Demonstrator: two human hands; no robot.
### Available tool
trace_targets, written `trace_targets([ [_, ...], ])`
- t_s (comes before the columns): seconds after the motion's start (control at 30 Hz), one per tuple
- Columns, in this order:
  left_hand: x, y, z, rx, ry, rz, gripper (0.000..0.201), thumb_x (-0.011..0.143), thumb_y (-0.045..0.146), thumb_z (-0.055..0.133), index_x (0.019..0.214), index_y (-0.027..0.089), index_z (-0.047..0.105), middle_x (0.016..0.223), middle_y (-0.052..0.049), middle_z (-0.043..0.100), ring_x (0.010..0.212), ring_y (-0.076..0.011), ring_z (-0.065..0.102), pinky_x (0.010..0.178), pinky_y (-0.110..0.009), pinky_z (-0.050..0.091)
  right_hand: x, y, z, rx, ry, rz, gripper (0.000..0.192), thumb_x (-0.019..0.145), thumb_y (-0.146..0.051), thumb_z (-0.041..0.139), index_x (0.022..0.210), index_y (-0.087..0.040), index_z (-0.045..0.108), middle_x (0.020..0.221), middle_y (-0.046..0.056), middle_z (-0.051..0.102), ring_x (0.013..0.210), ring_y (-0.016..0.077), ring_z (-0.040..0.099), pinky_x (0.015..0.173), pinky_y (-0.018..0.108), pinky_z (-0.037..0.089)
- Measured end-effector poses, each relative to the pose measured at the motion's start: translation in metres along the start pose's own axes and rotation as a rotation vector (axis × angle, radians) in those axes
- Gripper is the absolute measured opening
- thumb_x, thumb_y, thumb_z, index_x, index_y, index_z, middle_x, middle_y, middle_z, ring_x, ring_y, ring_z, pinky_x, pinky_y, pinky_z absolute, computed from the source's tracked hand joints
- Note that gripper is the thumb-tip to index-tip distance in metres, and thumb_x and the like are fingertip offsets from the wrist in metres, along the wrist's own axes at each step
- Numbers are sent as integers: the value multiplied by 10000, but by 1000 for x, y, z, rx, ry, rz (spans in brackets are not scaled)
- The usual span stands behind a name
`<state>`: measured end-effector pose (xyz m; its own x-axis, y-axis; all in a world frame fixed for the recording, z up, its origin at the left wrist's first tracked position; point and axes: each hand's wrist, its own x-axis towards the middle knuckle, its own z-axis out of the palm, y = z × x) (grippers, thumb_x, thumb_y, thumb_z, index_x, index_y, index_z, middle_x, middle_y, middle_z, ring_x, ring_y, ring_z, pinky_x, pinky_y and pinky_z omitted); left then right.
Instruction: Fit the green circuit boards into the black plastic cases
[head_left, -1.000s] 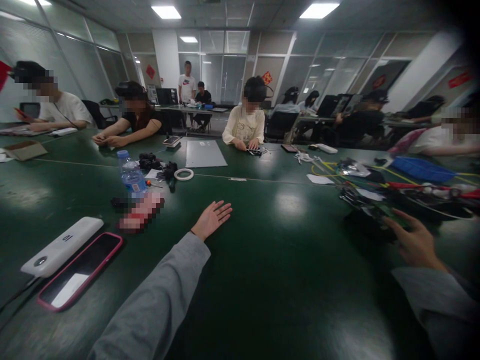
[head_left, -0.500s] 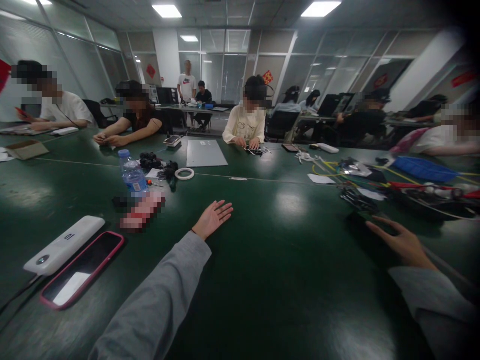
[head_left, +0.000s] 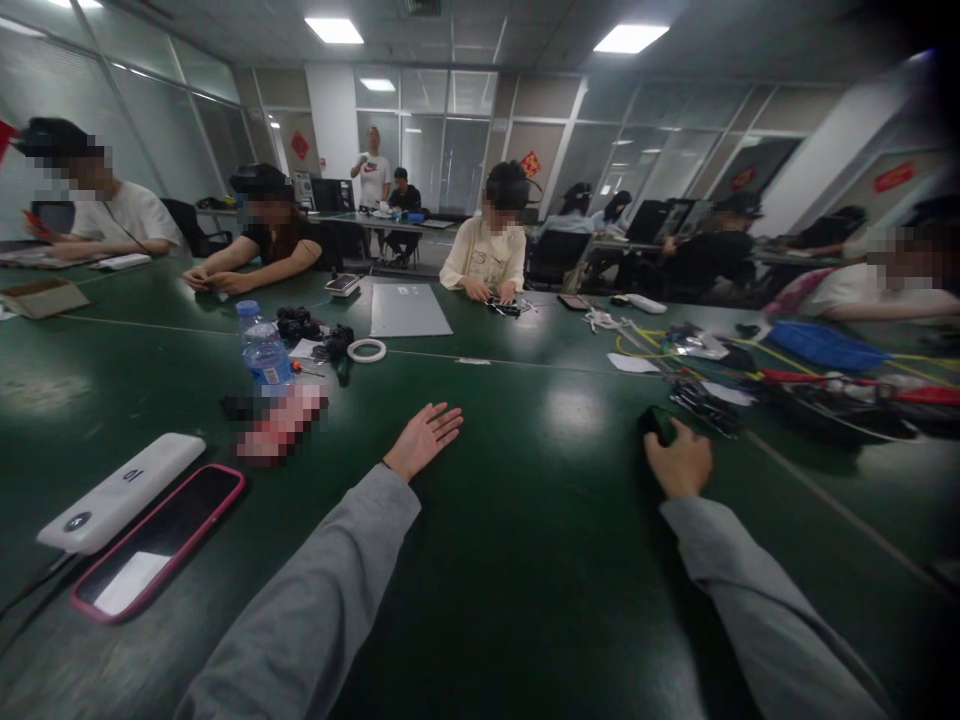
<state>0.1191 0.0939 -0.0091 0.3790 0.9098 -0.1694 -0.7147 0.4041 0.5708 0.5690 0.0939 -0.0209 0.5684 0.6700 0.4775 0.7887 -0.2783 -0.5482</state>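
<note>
Under the right hand (head_left: 679, 462), a dark object (head_left: 658, 422) shows only partly.

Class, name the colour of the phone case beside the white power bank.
Pink, on the phone case, seen in the head view.

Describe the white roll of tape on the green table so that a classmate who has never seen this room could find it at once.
Start at the long green table and find the water bottle with the blue cap. Just to its right, past a clump of black parts, lies the tape roll, flat, below a grey sheet. It is the only white ring there.
</note>
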Motion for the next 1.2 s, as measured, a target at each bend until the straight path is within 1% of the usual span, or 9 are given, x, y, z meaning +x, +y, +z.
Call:
trace_targets([
  [0.1, 3, -1, -2, 10, 6, -2, 321, 852, 363, 512, 1096, 157, 544, 1294, -152, 518, 1187, -238, 509, 966, -371, 425, -44, -69, 21, 27, -157, -227, 567, 767, -351, 541, 1285, -126, 491, 1030, 167, 508, 981, 288, 501, 876, 432, 391],
  [0.23, 9, -2, -2, 31, 89, 40, 285, 842, 350, 525, 1060, 175, 584, 1355, -113, 468, 1277, -205, 412, 1020, -310, 371, -120, -157, 34, 270, -327, -534, 538, 806, -357, 489, 1322, -208, 455, 1045, 100, 505, 948, 246, 515, 888, 416, 432],
  [0.37, 12, -1, 1, 32, 237, 169, 217, 862, 296, 489, 1016, 192, 602, 1374, -65, 453, 1292, -155, 385, 1037, -248, 339, -183, -210, 27, 386, -484, -681, 533, 834, -343, 471, 1358, -282, 397, 1109, 82, 500, 1003, 254, 517, 875, 423, 464],
  [0.47, 10, 1, 1, 21, 244, 190, 229, 879, 288, 456, 1017, 176, 600, 1343, -72, 486, 1246, -154, 438, 1013, -243, 368, -202, -221, 20, 442, -538, -682, 574, 841, -354, 480, 1390, -276, 333, 1169, 86, 491, 1050, 258, 516, 894, 434, 466],
  [0.6, 10, 2, -2, 14, 203, 182, 249, 882, 287, 453, 1060, 178, 588, 1268, -73, 552, 1161, -137, 510, 972, -241, 405, -200, -216, 23, 504, -472, -618, 700, 764, -388, 601, 1374, -179, 327, 1238, 122, 470, 1149, 278, 469, 975, 465, 414],
  [0.77, 15, -1, -6, 32, 190, 207, 229, 879, 275, 459, 1034, 176, 595, 1246, -77, 567, 1137, -134, 522, 969, -242, 391, -191, -211, 32, 478, -466, -522, 462, 736, -326, 624, 1145, -154, 497, 1058, 96, 565, 983, 227, 559, 865, 402, 478],
  [0.97, 12, -6, 2, 63, 219, 190, 183, 833, 281, 557, 982, 182, 596, 1125, -74, 616, 1036, -148, 574, 915, -255, 410, -186, -218, 31, 496, -316, -497, 449, 772, -236, 568, 1195, -157, 440, 1105, 102, 542, 1022, 219, 542, 893, 397, 469],
  [1.1, 6, -11, 10, 57, 66, 13, 366, 798, 485, 564, 997, 179, 589, 991, -86, 641, 884, -181, 620, 823, -315, 468, -187, -226, 28, 430, -265, -617, 529, 746, -124, 542, 1254, -181, 408, 1233, 126, 451, 1170, 253, 438, 955, 446, 441],
  [1.2, 1, -12, 14, 55, 81, -58, 483, 769, 591, 531, 957, 151, 602, 878, -91, 650, 825, -189, 628, 776, -311, 489, -194, -233, 23, 372, -354, -812, 622, 705, -39, 499, 1294, -198, 380, 1317, 122, 377, 1252, 264, 354, 1008, 480, 404],
])
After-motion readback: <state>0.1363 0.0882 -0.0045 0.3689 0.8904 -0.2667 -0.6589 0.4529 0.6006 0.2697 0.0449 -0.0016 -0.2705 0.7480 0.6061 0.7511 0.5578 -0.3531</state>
